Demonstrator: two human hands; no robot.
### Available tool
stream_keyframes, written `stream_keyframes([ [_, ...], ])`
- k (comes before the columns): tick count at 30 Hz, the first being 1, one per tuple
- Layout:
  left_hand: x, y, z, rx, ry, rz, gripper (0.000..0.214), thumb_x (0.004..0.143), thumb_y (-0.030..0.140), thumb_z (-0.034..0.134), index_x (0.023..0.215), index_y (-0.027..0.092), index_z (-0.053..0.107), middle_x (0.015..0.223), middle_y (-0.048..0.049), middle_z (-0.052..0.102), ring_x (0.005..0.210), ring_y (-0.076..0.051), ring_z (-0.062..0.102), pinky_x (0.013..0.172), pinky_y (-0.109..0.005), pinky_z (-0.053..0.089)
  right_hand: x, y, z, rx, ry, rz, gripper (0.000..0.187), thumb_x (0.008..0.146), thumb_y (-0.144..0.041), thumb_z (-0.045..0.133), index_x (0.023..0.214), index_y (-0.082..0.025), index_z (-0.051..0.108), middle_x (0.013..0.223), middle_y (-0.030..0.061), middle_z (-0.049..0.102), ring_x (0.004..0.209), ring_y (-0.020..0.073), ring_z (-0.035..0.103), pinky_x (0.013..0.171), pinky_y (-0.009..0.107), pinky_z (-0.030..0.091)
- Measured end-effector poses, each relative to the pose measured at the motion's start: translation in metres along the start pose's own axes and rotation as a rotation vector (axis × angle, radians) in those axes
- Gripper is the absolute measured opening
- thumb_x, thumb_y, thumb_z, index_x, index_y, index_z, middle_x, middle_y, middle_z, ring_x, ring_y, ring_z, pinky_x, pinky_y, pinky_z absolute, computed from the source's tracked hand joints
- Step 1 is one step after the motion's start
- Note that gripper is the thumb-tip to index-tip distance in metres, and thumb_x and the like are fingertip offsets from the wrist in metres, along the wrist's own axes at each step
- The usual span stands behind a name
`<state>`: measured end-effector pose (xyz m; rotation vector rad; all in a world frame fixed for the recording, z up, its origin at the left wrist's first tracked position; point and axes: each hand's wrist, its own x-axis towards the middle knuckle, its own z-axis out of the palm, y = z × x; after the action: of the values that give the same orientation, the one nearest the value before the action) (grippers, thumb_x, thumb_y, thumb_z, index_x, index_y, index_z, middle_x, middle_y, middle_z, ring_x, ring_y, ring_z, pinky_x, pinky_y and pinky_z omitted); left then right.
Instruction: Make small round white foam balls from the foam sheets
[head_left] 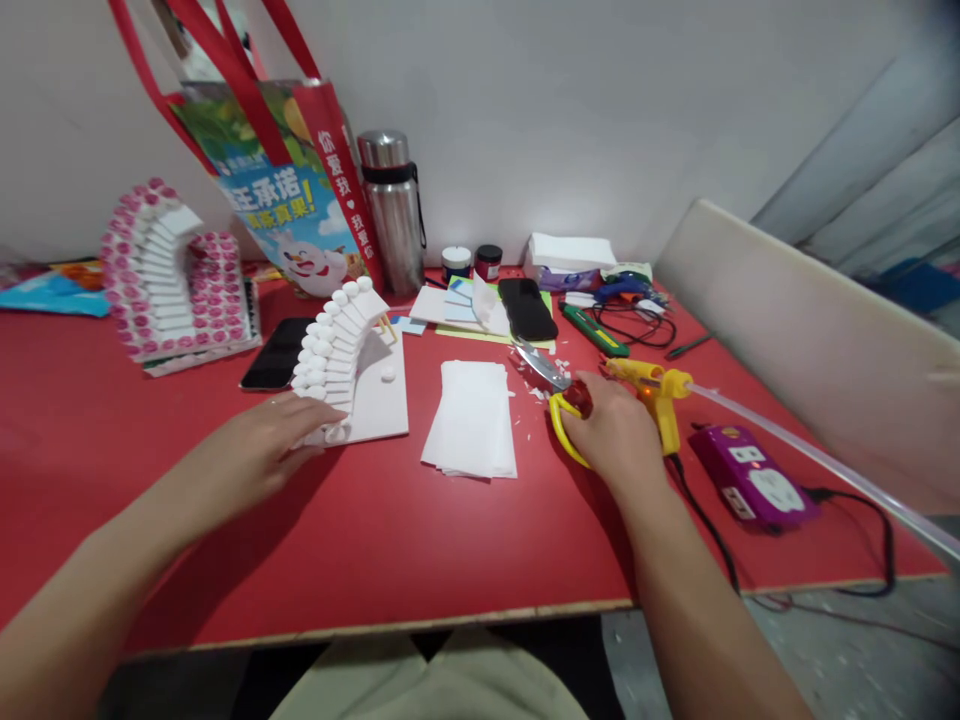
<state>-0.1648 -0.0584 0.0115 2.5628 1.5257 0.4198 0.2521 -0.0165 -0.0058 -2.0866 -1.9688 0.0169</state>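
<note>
My left hand (274,445) grips the lower end of a white staircase model (345,350); its fingertips are at the bottom steps. White round pieces line the outer edge of the curving stairs, which stand on a white board. One loose white round piece (388,374) lies on that board. In my right hand (611,420) are scissors (566,425) with yellow handles, lying low over the table with the blades pointing away to the left. Between the hands lies a stack of white paper strips (472,415). A yellow glue gun (649,385) is just right of my right hand.
On the red table (360,550), a pink-and-white staircase model (180,285), a gift bag (292,200) and a steel flask (391,215) stand at back left. Phones (527,308), a green cutter (594,330) and paper scraps lie beyond. A purple power strip (750,475) with cables sits right.
</note>
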Motion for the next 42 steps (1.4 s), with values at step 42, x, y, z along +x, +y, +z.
stream_keyframes([
  [42, 0.115, 0.054, 0.037, 0.391, -0.145, -0.222, 0.036, 0.093, 0.007, 0.036, 0.097, 0.01, 0.072, 0.102, -0.0176, 0.066, 0.09, -0.028, 0.069, 0.083, -0.04, 0.054, 0.0, 0.001, 0.002, 0.018, -0.003, 0.043, 0.049, 0.093, -0.029, 0.063, 0.138, -0.011, 0.06, 0.119, 0.0195, 0.07, 0.107, 0.0331, 0.068, 0.088, 0.038, 0.051],
])
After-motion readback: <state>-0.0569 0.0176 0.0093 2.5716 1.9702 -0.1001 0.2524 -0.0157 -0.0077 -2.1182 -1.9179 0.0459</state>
